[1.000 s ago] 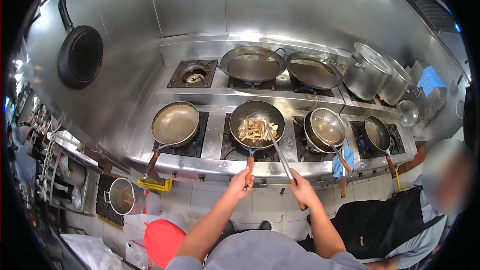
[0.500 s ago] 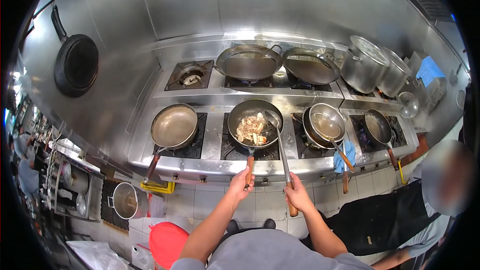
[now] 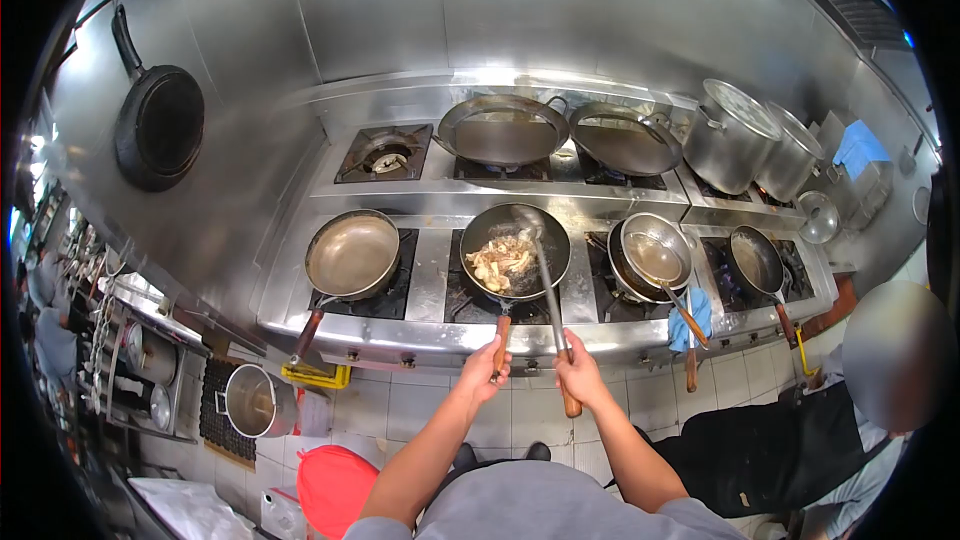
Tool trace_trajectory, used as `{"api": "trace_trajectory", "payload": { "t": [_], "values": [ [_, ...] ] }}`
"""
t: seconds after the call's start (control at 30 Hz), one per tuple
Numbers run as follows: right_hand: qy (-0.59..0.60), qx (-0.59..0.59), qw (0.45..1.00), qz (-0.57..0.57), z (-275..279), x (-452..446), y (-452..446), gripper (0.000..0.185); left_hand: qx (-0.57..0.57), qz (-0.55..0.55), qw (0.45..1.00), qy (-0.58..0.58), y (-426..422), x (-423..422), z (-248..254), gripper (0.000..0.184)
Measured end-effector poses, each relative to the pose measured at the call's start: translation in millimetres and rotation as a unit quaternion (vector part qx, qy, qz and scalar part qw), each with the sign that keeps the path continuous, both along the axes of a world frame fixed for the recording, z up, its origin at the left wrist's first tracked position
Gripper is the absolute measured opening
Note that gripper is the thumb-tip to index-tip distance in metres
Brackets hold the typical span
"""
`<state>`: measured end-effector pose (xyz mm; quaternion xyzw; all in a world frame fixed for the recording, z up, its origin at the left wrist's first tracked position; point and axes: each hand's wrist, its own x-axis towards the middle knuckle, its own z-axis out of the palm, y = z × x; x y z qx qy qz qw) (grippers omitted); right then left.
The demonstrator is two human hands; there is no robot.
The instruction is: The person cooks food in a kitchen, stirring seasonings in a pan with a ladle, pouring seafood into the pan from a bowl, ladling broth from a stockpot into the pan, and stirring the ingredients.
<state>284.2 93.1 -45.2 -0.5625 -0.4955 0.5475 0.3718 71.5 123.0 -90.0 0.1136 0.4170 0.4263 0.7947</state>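
My left hand (image 3: 487, 368) is closed around the wooden handle of a dark frying pan (image 3: 552, 275), which sits on a front burner. Pale, browned food pieces (image 3: 500, 262) lie in the left part of this pan. In my right hand (image 3: 578, 372) is a long-handled ladle (image 3: 550, 295), gripped near its wooden end. The ladle's head is inside the pan, at the upper right of the food, and looks blurred. What the food pieces are I cannot tell.
On the front burners stand a wide pan (image 3: 350, 255) to the left, stacked pans (image 3: 655, 248) and a small pan (image 3: 757, 258) to the right. Two large pans (image 3: 503, 132) and tall pots (image 3: 730, 140) occupy the back row. A person in a black apron (image 3: 760, 445) is close on the right.
My right hand has moved left and slightly up, with the ladle's head now further up and left in the pan. My left hand keeps its grip on the handle.
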Motion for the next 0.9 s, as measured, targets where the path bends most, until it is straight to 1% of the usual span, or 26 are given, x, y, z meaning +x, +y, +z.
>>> {"api": "trace_trajectory", "payload": {
  "t": [0.03, 0.1, 0.13, 0.17, 0.23, 0.27, 0.33, 0.37, 0.43, 0.47, 0.6, 0.63, 0.67, 0.7, 0.77, 0.8, 0.83, 0.87, 0.9],
  "values": [
    [0.000, 0.002, 1.000, 0.002, -3.0, 1.0, 8.7, 0.069, -0.002, 0.000, 1.000, 0.009, 0.0, -0.1, 1.6, 0.029],
    [0.004, -0.038, 0.999, -0.038, -5.9, 4.8, 21.8, 0.070, 0.001, -0.001, 1.000, 0.003, -0.1, 0.0, 1.3, 0.029],
    [0.041, -0.056, 0.997, -0.028, -7.9, 8.0, 25.3, 0.071, 0.003, -0.004, 1.000, -0.002, 0.6, 0.2, 0.8, 0.029],
    [0.041, -0.056, 0.997, -0.028, -2.9, 8.3, 26.5, 0.071, 0.004, -0.005, 1.000, -0.002, 1.0, 0.2, 0.9, 0.029],
    [0.119, -0.105, 0.987, 0.035, 6.3, 11.5, 22.5, 0.071, -0.001, -0.001, 1.000, 0.001, 0.1, 1.4, 0.5, 0.029],
    [0.119, -0.105, 0.987, 0.034, 10.7, 13.1, 17.8, 0.071, -0.002, -0.002, 1.000, 0.001, 0.3, 1.9, -0.2, 0.029],
    [0.104, -0.091, 0.985, 0.108, 19.0, 15.6, 3.7, 0.070, 0.004, -0.003, 1.000, -0.001, 0.6, 0.5, -2.1, 0.029],
    [0.104, -0.092, 0.984, 0.109, 24.3, 16.6, -5.7, 0.070, 0.003, -0.002, 1.000, -0.001, 1.3, -0.9, -2.9, 0.029],
    [0.164, -0.095, 0.974, 0.121, 32.4, 21.2, -26.0, 0.068, 0.004, -0.011, 1.000, -0.009, 2.0, -1.9, -4.9, 0.029],
    [0.216, -0.103, 0.962, 0.132, 32.9, 24.4, -30.9, 0.068, 0.003, -0.011, 1.000, -0.009, 1.3, -1.7, -3.4, 0.029],
    [0.211, -0.148, 0.960, 0.112, 23.5, 30.7, -28.5, 0.068, -0.001, -0.005, 1.000, 0.004, -0.3, -0.1, 2.4, 0.029],
    [0.095, -0.105, 0.985, 0.100, 21.6, 24.0, -25.4, 0.067, -0.002, -0.002, 1.000, 0.005, 0.6, 0.2, 3.8, 0.029],
    [-0.022, -0.060, 0.994, 0.088, 21.1, 16.7, -21.7, 0.067, 0.000, -0.002, 1.000, 0.006, 1.7, -0.3, 3.7, 0.029],
    [-0.022, -0.059, 0.994, 0.088, 18.6, 11.5, -20.1, 0.067, -0.001, -0.003, 1.000, 0.008, 0.6, -0.9, 2.7, 0.029],
    [-0.089, 0.011, 0.996, 0.017, 9.8, 6.3, -13.2, 0.066, -0.001, -0.002, 1.000, 0.008, 1.8, -0.9, -0.2, 0.029],
    [-0.090, 0.010, 0.996, 0.019, -4.8, 8.3, -2.5, 0.066, 0.004, -0.004, 1.000, 0.006, 2.1, -1.5, -2.6, 0.029],
    [-0.173, 0.091, 0.981, 0.003, -25.5, 11.3, 11.5, 0.067, 0.007, -0.006, 1.000, 0.004, 0.6, -2.6, -4.4, 0.029],
    [-0.253, 0.171, 0.952, -0.014, -37.1, 13.8, 18.2, 0.067, 0.006, -0.006, 1.000, 0.004, -0.5, -2.4, -4.7, 0.029],
    [-0.253, 0.171, 0.952, -0.015, -21.5, 8.9, 20.0, 0.067, 0.004, -0.005, 1.000, 0.006, -0.1, -1.6, -3.7, 0.029]
  ]
}}
